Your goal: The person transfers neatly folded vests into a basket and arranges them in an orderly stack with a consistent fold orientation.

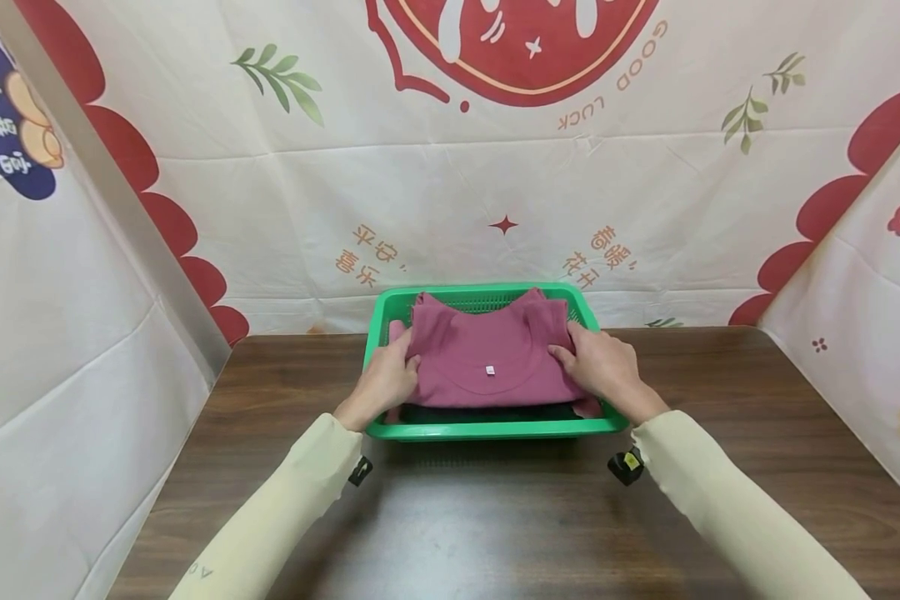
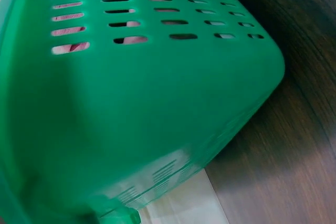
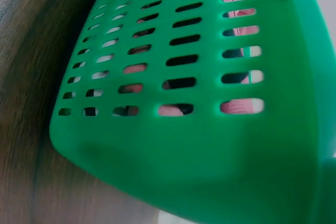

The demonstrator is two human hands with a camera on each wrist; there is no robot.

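Note:
A folded mauve-pink shirt (image 1: 480, 354) with a round neckline and a small white label lies in the green plastic basket (image 1: 495, 431). At its left edge my left hand (image 1: 386, 379) grips the cloth, thumb on top and fingers tucked out of sight. On the opposite edge my right hand (image 1: 603, 362) pinches the shirt the same way, its thumb on the upper face. Both wrist views show mostly the slotted basket wall (image 2: 147, 98), and the hands are hidden there. Through the slots of the right wrist view's basket side (image 3: 157, 145), bits of pink cloth show.
The basket stands on a dark brown wooden table (image 1: 465, 533), near its back edge. A white printed cloth (image 1: 450, 200) hangs behind, and more cloth hangs at both sides. Dark wrist devices (image 1: 626, 467) sit under the sleeves.

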